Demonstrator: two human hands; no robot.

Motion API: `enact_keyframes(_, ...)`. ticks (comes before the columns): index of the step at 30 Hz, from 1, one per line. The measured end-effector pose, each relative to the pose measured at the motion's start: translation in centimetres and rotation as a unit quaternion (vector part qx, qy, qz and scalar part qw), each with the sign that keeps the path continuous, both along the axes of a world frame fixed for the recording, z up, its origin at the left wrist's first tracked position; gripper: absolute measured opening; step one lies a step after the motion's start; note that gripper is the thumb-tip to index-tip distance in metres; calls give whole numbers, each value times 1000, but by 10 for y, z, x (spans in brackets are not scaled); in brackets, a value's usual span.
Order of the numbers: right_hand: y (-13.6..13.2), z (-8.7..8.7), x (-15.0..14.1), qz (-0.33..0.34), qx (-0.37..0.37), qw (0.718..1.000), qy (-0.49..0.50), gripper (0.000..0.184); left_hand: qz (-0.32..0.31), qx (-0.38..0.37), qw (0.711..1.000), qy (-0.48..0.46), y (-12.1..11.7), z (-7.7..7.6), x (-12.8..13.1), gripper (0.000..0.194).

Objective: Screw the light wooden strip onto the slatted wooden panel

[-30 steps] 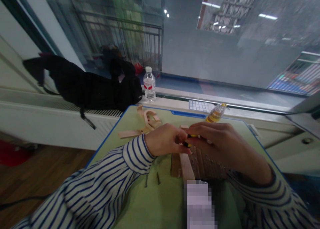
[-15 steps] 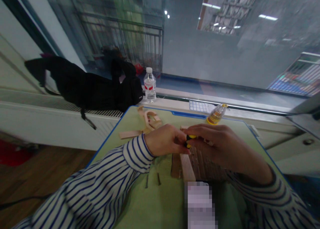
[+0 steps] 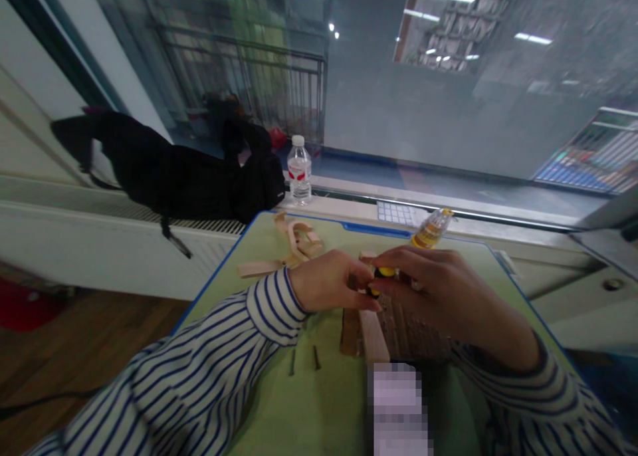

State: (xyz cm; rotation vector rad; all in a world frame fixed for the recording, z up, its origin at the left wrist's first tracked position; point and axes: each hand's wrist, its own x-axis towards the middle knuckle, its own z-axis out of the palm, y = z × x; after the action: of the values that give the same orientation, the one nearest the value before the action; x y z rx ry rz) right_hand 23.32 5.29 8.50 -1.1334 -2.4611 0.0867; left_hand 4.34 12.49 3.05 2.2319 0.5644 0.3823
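Observation:
My right hand (image 3: 438, 290) is closed in a pinch around the top of a stubby yellow-and-black screwdriver (image 3: 385, 271). From the left, my left hand (image 3: 336, 280) closes its thumb and fingers on the tool's lower, black part. The tip is hidden behind my fingers. Directly below runs a pale wooden strip (image 3: 373, 340), lying across a piece of brown corrugated cardboard (image 3: 413, 333). Two screws, one grey (image 3: 292, 361) and one brownish (image 3: 316, 357), lie on the green tabletop (image 3: 279, 409) near my left sleeve.
A wooden frame piece (image 3: 302, 240) and a flat wooden stick (image 3: 259, 268) lie at the table's back left. A yellow-capped clear bottle (image 3: 432, 228) is at the back edge. On the sill stand a water bottle (image 3: 300, 170) and a black bag (image 3: 189, 177). A pixelated patch covers something at front.
My right fingers have shifted slightly around the screwdriver, and its yellow part shows at a slightly different angle. Both hands stay in nearly the same place.

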Motion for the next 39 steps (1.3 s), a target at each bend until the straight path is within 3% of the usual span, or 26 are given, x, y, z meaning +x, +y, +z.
enact_keyframes(6,-1,0,0,-12,-9,1000,14,30,36,2,999,1,-2,3,3,25)
enact_keyframes(14,-3,3,3,61,-23,997,38,27,-7,-26,1000,-7,2,-4,1,22)
enact_keyframes(25,-2,4,1,-11,-5,1000,4,18,-57,-16,998,-6,3,-5,1,18)
enact_keyframes(33,-1,2,2,-20,-16,1000,1,18,31,4,1000,3,-3,4,2,24)
enact_keyframes(39,-6,3,-1,15,-32,999,31,26,15,-7,1000,-6,-3,3,1,20)
